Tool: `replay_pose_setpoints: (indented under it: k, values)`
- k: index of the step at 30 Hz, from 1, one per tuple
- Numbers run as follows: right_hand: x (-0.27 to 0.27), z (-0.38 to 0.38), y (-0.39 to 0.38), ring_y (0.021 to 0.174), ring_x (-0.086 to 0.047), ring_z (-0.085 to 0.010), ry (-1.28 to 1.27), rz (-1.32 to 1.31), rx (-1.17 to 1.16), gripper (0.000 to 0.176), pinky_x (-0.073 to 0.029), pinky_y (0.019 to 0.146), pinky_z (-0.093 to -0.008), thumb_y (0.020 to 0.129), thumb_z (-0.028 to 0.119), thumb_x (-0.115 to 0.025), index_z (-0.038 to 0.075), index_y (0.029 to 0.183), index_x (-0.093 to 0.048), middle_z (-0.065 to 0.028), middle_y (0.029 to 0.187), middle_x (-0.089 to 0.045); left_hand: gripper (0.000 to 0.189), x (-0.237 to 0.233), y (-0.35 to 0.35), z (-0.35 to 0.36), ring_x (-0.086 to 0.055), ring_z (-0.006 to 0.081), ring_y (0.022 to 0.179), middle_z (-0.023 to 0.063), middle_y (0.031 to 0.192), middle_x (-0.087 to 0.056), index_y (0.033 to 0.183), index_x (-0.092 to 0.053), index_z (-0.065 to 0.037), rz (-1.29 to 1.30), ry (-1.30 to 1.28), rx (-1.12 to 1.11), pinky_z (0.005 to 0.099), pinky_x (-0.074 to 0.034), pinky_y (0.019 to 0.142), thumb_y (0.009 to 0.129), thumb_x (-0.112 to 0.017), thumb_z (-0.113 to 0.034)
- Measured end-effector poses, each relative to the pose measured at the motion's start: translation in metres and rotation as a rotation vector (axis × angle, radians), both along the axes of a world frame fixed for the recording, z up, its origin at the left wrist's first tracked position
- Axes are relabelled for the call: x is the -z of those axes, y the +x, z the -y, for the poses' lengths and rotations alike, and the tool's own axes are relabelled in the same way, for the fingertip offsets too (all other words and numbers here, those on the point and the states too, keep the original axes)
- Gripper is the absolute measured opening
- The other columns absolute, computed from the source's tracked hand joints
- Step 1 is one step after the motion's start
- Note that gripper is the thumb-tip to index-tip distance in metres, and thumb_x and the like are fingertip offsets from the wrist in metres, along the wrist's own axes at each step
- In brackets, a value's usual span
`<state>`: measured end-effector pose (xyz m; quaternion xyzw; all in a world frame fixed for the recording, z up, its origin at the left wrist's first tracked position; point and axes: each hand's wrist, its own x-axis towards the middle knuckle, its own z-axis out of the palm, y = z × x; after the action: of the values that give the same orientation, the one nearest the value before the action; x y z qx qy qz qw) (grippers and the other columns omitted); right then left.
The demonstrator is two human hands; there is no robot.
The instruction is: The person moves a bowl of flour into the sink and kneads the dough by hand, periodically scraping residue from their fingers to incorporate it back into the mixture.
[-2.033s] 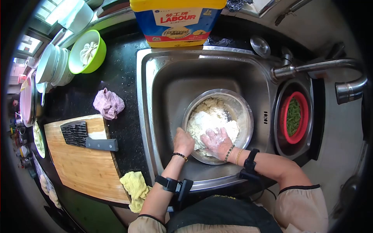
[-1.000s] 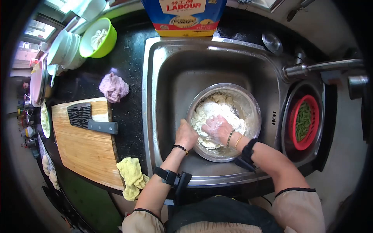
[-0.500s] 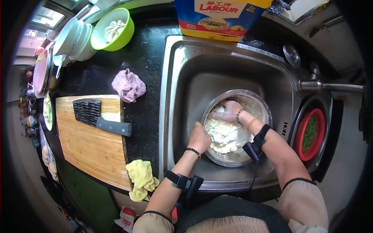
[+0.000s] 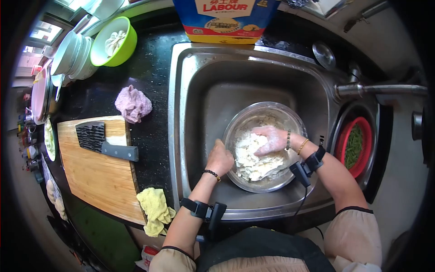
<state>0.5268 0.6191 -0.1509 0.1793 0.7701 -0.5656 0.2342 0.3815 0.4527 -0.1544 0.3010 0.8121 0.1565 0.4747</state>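
Observation:
A round metal bowl (image 4: 290, 114) stands in the steel sink (image 4: 213, 95). White, floury dough (image 4: 257, 159) lies inside it in a rough, lumpy mass. My left hand (image 4: 220, 158) is closed on the bowl's left rim, with the thumb side up at the edge. Inside the bowl, my right hand (image 4: 273, 139) rests on the upper right part of the dough, coated in white flour, its fingers spread and pointing left. Both wrists wear bracelets and black strapped devices.
Left of the sink are a cutting board (image 4: 97, 181) with a cleaver (image 4: 106, 143), a purple cloth (image 4: 132, 105), a yellow cloth (image 4: 155, 211) and a green bowl (image 4: 129, 43). A red basket of greens (image 4: 368, 147) sits right, below the faucet (image 4: 385, 89). A LABOUR package (image 4: 226, 22) stands behind.
My right hand has moved from the bowl's upper left inner side down and right onto the dough, and its fingers have spread. The whole view has shifted, while my left hand stays on the rim.

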Motion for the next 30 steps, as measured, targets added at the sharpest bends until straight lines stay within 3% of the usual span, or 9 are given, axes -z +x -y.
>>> replay_pose_setpoints:
  k: [4, 8, 10, 12, 14, 24, 27, 28, 30]
  values:
    - [-0.017, -0.007, 0.042, 0.089, -0.055, -0.0258, 0.025, -0.048, 0.121, 0.05, -0.043, 0.08, -0.035, 0.063, 0.029, -0.073, 0.003, 0.101, -0.053, -0.0128, 0.094, -0.057, 0.028, 0.003, 0.005, -0.002, -0.055, 0.0435, 0.092, 0.0334, 0.092, -0.056, 0.098, -0.041, 0.011, 0.001, -0.003, 0.037, 0.0446, -0.043, 0.082, 0.075, -0.047, -0.005]
    - [-0.041, 0.013, 0.064, 0.09, -0.054, -0.0301, 0.303, -0.231, 0.199, 0.044, -0.043, 0.08, -0.037, 0.061, 0.023, -0.07, 0.002, 0.096, -0.053, -0.0154, 0.096, -0.055, 0.029, 0.004, 0.006, -0.002, -0.054, 0.0428, 0.095, 0.0324, 0.097, -0.055, 0.1, -0.041, 0.01, 0.0, -0.01, 0.03, 0.0432, -0.043, 0.084, 0.077, -0.047, -0.006]
    - [-0.051, 0.032, 0.066, 0.092, -0.053, -0.0323, 0.595, -0.309, 0.081, 0.04, -0.043, 0.08, -0.0395, 0.061, 0.021, -0.067, 0.003, 0.095, -0.053, -0.016, 0.097, -0.055, 0.03, 0.003, 0.005, -0.002, -0.054, 0.0427, 0.097, 0.0324, 0.098, -0.055, 0.102, -0.04, 0.01, 0.026, -0.013, 0.032, 0.0433, -0.042, 0.085, 0.077, -0.047, -0.006]
    - [-0.065, 0.06, 0.061, 0.09, -0.053, -0.0343, 0.644, -0.259, 0.026, 0.039, -0.044, 0.078, -0.0418, 0.061, 0.022, -0.066, 0.004, 0.093, -0.053, -0.0155, 0.098, -0.054, 0.031, 0.005, 0.005, -0.001, -0.054, 0.0426, 0.097, 0.0325, 0.099, -0.055, 0.102, -0.04, 0.01, 0.005, 0.001, 0.034, 0.0436, -0.042, 0.085, 0.077, -0.047, -0.006]
    - [-0.069, 0.089, 0.056, 0.093, -0.051, -0.0269, 0.752, -0.196, -0.089, 0.032, -0.04, 0.073, -0.0418, 0.063, 0.025, -0.064, 0.008, 0.087, -0.053, -0.0114, 0.095, -0.052, 0.031, 0.006, 0.004, -0.001, -0.054, 0.0427, 0.097, 0.0326, 0.098, -0.055, 0.103, -0.04, 0.01, 0.019, 0.0, 0.039, 0.0438, -0.042, 0.086, 0.078, -0.047, -0.007]
    - [-0.006, 0.115, 0.022, 0.099, -0.047, -0.0292, 0.886, -0.065, -0.102, 0.025, -0.035, 0.078, -0.0459, 0.068, 0.021, -0.057, 0.012, 0.092, -0.052, -0.0125, 0.097, -0.05, 0.027, 0.0, 0.007, 0.006, -0.055, 0.0425, 0.094, 0.0307, 0.095, -0.056, 0.1, -0.043, 0.007, -0.033, -0.024, -0.018, 0.0443, -0.042, 0.083, 0.078, -0.048, -0.008]
    - [0.006, 0.107, 0.018, 0.098, -0.048, -0.0294, 0.897, -0.084, -0.028, 0.029, -0.035, 0.079, -0.0454, 0.066, 0.025, -0.06, 0.012, 0.092, -0.053, -0.0123, 0.097, -0.051, 0.021, -0.024, 0.013, 0.01, -0.057, 0.0349, 0.079, 0.0215, 0.079, -0.055, 0.097, -0.051, 0.003, -0.505, 0.644, -0.119, 0.0406, -0.044, 0.075, 0.08, -0.052, -0.01]
    - [0.006, 0.104, 0.014, 0.098, -0.049, -0.0293, 0.921, -0.118, 0.022, 0.03, -0.036, 0.079, -0.0446, 0.066, 0.026, -0.061, 0.013, 0.091, -0.053, -0.0122, 0.095, -0.052, 0.021, -0.042, 0.016, 0.01, -0.057, 0.0349, 0.079, 0.0215, 0.079, -0.055, 0.097, -0.051, 0.003, -0.509, 0.645, -0.117, 0.0406, -0.044, 0.075, 0.08, -0.052, -0.01]
    - [0.005, 0.095, 0.004, 0.095, -0.052, -0.0303, 0.897, -0.058, 0.048, 0.03, -0.039, 0.078, -0.0433, 0.065, 0.027, -0.062, 0.012, 0.091, -0.055, -0.0128, 0.095, -0.054, 0.015, -0.074, 0.025, 0.014, -0.055, 0.0326, 0.074, 0.0189, 0.075, -0.054, 0.089, -0.055, 0.003, -0.126, 0.761, -0.05, 0.0377, -0.043, 0.069, 0.081, -0.052, -0.009]
